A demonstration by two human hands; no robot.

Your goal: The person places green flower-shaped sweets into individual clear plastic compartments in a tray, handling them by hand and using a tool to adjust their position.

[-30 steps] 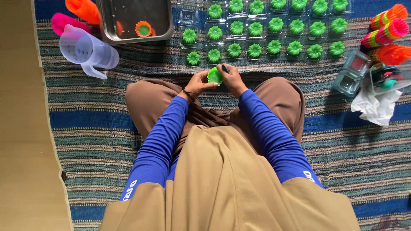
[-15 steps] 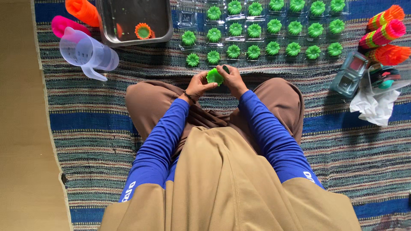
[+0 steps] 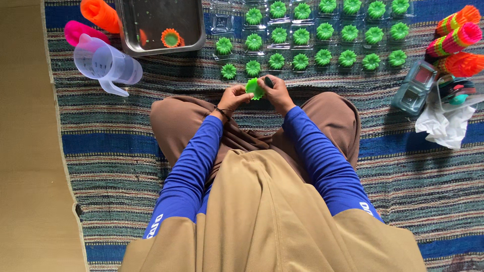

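I sit cross-legged on a striped mat. Both hands meet over my knees around one green fluted mould [image 3: 253,88]. My left hand [image 3: 233,96] pinches its left edge; my right hand [image 3: 275,92] grips its right side, and a small dark thing shows between those fingers. Just beyond my hands lie rows of several green flower-shaped cakes [image 3: 301,37] in clear plastic cups.
A metal tray [image 3: 151,22] holds an orange mould with green filling [image 3: 171,38] at the back left. A clear measuring jug [image 3: 107,64] lies beside pink and orange mould stacks [image 3: 98,12]. At right stand more coloured mould stacks [image 3: 456,35], clear boxes [image 3: 416,88] and white tissue [image 3: 443,126].
Both hands stay on the green mould, with only small finger shifts. The view has drifted slightly.
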